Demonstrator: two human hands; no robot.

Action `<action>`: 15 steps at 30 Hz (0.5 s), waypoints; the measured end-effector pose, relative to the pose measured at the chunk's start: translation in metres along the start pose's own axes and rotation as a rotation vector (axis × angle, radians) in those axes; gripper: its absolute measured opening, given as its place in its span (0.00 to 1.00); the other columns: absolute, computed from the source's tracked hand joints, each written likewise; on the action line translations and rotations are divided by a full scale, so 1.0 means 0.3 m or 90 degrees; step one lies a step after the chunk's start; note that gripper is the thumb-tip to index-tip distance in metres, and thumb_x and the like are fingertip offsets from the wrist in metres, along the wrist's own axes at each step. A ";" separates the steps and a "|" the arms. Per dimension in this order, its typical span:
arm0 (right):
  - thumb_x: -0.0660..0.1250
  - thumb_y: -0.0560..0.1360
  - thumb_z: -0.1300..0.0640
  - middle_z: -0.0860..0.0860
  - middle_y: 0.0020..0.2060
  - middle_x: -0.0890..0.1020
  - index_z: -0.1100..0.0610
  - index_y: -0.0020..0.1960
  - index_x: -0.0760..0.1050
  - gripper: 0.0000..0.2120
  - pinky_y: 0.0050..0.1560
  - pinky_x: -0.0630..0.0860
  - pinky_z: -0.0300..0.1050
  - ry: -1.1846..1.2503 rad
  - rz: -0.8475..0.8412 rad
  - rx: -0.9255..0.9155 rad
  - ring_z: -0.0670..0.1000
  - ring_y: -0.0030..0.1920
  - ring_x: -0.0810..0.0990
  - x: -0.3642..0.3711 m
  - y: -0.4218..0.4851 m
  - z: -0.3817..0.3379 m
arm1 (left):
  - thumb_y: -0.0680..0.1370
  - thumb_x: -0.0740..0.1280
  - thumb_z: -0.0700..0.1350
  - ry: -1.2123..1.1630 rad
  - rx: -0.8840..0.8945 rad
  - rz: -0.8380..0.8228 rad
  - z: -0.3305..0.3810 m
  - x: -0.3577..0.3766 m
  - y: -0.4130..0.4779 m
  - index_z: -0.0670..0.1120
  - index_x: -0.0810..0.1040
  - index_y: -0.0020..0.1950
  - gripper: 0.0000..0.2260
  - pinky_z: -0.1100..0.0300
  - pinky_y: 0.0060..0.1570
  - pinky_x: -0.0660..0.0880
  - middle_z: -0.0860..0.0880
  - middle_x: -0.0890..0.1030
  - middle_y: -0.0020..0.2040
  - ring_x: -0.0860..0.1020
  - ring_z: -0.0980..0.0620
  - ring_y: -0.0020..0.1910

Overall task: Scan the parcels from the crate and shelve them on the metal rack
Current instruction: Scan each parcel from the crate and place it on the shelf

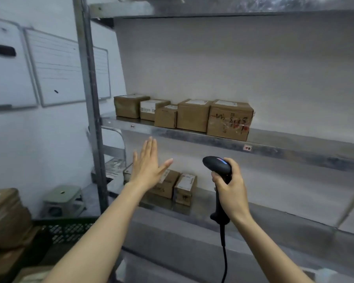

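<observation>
Head view: left hand (pixel 146 166) flat below shelf edge (pixel 192 135); right hand (pixel 231 188) grips scanner (pixel 218 165).

Flat left hand, scanner in right hand, in front of metal rack.
Left hand (pixel 146 166) raised centre frame, fingers straight, holding nothing. Right hand (pixel 230 188) grips black corded barcode scanner (pixel 218 166) by its handle, head up. Metal rack (pixel 274 148) fills right of frame: five cardboard parcels (pixel 193 115) in a row on middle shelf, more parcels (pixel 185 188) on shelf below. Black plastic crate (pixel 67 228) lower left, whiteboard (pixel 57 68) upper left, green stool (pixel 63 198) behind the crate.
</observation>
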State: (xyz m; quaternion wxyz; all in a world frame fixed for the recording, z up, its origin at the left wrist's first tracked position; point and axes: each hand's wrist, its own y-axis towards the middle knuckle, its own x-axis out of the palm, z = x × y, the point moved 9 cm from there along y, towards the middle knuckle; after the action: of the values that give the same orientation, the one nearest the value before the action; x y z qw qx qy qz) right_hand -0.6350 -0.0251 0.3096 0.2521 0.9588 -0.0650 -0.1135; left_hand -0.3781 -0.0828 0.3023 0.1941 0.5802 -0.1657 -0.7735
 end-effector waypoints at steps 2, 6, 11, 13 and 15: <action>0.66 0.77 0.60 0.42 0.47 0.77 0.44 0.62 0.67 0.18 0.38 0.72 0.31 -0.005 -0.021 -0.006 0.43 0.41 0.77 0.082 -0.022 -0.013 | 0.72 0.43 0.74 -0.004 -0.045 -0.003 -0.122 -0.019 -0.063 0.46 0.39 0.78 0.45 0.51 0.70 0.35 0.49 0.40 0.79 0.41 0.53 0.77; 0.66 0.77 0.59 0.43 0.50 0.77 0.46 0.63 0.68 0.18 0.44 0.71 0.34 0.004 -0.065 -0.004 0.45 0.49 0.76 0.260 -0.074 -0.042 | 0.70 0.41 0.74 0.021 -0.126 -0.016 -0.368 -0.077 -0.193 0.46 0.39 0.79 0.45 0.48 0.73 0.38 0.49 0.40 0.79 0.40 0.53 0.77; 0.66 0.77 0.57 0.45 0.50 0.78 0.46 0.64 0.68 0.17 0.40 0.72 0.34 0.018 -0.107 -0.004 0.40 0.45 0.77 0.502 -0.155 -0.093 | 0.70 0.41 0.73 0.046 -0.200 -0.044 -0.673 -0.153 -0.355 0.45 0.39 0.78 0.45 0.46 0.73 0.40 0.48 0.40 0.79 0.41 0.51 0.78; 0.66 0.77 0.57 0.44 0.49 0.77 0.46 0.64 0.68 0.18 0.38 0.70 0.28 0.018 -0.116 0.000 0.36 0.44 0.76 0.596 -0.192 -0.110 | 0.71 0.42 0.73 0.057 -0.218 -0.053 -0.790 -0.175 -0.419 0.45 0.40 0.79 0.45 0.45 0.74 0.42 0.48 0.41 0.79 0.42 0.51 0.78; 0.66 0.77 0.58 0.45 0.49 0.77 0.47 0.65 0.68 0.18 0.38 0.70 0.27 0.017 -0.122 0.011 0.37 0.44 0.76 0.689 -0.236 -0.123 | 0.71 0.43 0.73 0.069 -0.234 -0.062 -0.904 -0.191 -0.479 0.45 0.41 0.79 0.45 0.46 0.74 0.42 0.47 0.42 0.79 0.43 0.51 0.78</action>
State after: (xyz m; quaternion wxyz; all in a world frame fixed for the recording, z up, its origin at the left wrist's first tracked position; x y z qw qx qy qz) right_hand -0.4214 0.0158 0.2673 0.2328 0.9642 0.0295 -0.1235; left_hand -0.1183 0.0620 0.2070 0.2675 0.5835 0.0173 -0.7666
